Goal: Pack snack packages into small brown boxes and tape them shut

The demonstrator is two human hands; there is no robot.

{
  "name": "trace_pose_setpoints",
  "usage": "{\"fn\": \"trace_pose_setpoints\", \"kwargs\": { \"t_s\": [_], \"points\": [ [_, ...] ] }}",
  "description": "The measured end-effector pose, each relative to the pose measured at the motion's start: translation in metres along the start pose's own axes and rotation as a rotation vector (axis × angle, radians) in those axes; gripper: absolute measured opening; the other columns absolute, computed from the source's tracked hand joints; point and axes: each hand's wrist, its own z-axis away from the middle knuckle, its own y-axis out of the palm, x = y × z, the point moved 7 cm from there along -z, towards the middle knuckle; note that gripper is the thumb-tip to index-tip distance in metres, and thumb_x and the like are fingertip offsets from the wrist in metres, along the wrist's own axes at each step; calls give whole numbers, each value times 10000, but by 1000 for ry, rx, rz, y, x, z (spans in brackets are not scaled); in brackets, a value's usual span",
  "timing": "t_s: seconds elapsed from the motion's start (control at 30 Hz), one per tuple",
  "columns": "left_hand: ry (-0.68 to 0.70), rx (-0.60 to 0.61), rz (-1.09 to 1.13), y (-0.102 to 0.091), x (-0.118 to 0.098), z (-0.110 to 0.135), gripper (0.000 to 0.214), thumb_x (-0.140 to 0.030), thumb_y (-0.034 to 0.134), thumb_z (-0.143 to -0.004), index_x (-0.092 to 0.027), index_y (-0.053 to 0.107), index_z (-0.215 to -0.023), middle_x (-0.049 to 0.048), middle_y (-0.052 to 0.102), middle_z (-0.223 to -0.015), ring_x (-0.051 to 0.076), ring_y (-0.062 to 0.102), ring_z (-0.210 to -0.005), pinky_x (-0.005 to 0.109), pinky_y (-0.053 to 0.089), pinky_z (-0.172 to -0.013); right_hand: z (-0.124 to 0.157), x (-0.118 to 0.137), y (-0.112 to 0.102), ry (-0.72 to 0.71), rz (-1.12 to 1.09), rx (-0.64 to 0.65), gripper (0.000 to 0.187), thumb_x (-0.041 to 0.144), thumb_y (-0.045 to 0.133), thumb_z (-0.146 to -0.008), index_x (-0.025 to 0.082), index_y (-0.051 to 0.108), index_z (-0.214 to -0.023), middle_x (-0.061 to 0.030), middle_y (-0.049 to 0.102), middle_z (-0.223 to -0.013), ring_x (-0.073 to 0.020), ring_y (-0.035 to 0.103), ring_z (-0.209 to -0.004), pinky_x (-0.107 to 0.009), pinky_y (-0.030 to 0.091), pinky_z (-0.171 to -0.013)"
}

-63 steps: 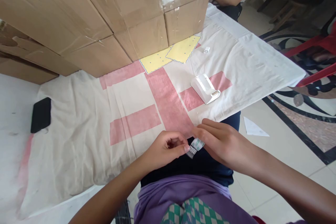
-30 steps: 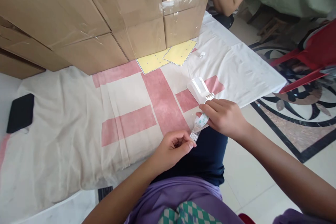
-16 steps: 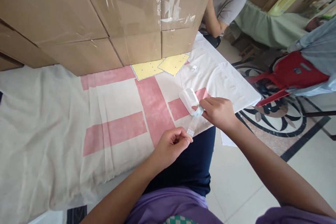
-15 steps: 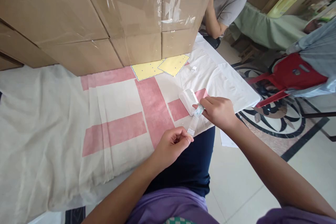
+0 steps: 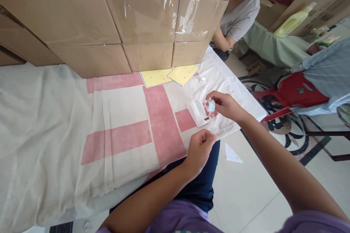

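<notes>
Right of the flat white plastic case [image 5: 197, 111] on the pink-banded cream cloth [image 5: 54, 116], the right hand [image 5: 226, 105] pinches a curled clear strip [image 5: 210, 105], the left hand [image 5: 201, 147] a dotted tab [image 5: 212, 130]. Brown cardboard boxes [image 5: 109, 18] stand behind the case.

Cloth [image 5: 54, 109] — cream, pink bars; sheets [image 5: 155, 77] yellow (dotted); case [image 5: 197, 112] white; strip [image 5: 210, 105] pale green.

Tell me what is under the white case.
The white case lies on the cloth, partly over a pink band. Whatever is beneath the cloth is covered. The right hand holds tape beside it.
</notes>
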Motion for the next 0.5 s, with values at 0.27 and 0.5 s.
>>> {"fn": "trace_pose_setpoints", "kwargs": {
  "t_s": [0.27,0.5],
  "points": [
    [30,-89,72,-16,0,-9,256,-366,678,-824,-182,546,-703,-72,338,-591,85,290,-576,255,233,-563,3,1,13,303,-448,126,294,279,659,-816,173,702,-1086,11,618,-569,-142,599,-502,-246,435,-466],
    [16,-188,130,-20,4,-19,236,-367,671,-815,-191,539,-727,-69,366,-620,95,321,-605,257,256,-594,-13,-3,20,414,-259,-56,258,354,755,-788,210,652,-976,1,648,-708,-121,582,-444,-235,405,-387]
  ]
}}
